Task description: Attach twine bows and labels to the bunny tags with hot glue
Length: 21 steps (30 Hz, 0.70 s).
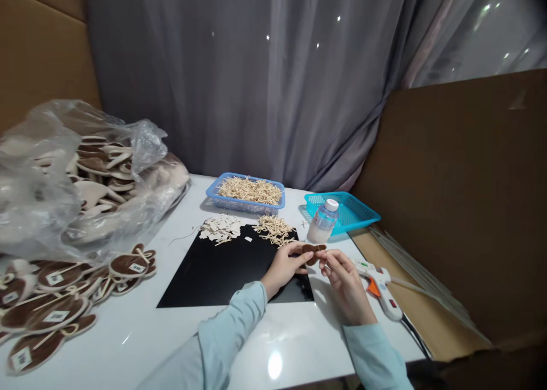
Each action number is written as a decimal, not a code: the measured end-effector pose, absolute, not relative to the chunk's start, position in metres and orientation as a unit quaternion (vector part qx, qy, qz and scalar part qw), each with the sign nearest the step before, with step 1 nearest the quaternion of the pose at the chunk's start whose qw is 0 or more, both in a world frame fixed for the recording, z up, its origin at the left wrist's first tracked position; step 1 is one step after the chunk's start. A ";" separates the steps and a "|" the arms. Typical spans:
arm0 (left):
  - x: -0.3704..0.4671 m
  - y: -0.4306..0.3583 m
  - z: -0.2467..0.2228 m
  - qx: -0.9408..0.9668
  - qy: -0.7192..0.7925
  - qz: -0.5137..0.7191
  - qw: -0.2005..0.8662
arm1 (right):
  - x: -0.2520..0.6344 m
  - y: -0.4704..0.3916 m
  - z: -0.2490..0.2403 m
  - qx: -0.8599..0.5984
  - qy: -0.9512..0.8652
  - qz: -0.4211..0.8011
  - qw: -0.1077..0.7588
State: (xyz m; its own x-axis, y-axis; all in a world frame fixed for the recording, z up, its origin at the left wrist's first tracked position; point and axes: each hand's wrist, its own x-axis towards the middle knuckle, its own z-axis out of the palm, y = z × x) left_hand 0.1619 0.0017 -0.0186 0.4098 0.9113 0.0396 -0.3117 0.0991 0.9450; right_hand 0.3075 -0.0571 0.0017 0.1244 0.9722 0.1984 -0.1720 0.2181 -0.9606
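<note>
My left hand (290,265) is closed around the side of a small brown plush piece (310,248), held above the right edge of the black mat (222,276). The fingers of my right hand (344,279) pinch together at that piece's right end, where a thin pale cord seems to lie. What exactly sits between the right fingertips is too small to make out. Just beyond the hands are a pile of cream cord bows (274,229) and a heap of small white tags (221,228). A white glue gun (382,293) with an orange trigger lies right of my right hand.
A blue basket (245,207) of cord bows stands at the back, beside a turquoise basket (359,212) and a clear bottle (323,222). Tagged brown plush pieces (55,313) lie left, below a plastic bag (149,190) of more. Glue sticks (427,281) lie by the right cardboard wall (461,196).
</note>
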 end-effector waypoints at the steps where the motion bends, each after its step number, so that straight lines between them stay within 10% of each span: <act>1: 0.165 0.004 -0.020 0.498 0.297 0.459 0.673 | 0.308 -0.057 0.001 -0.423 -0.472 0.460 0.621; 21: 0.181 0.011 -0.015 0.498 0.248 0.541 0.631 | 0.314 -0.057 -0.005 -0.409 -0.411 0.500 0.643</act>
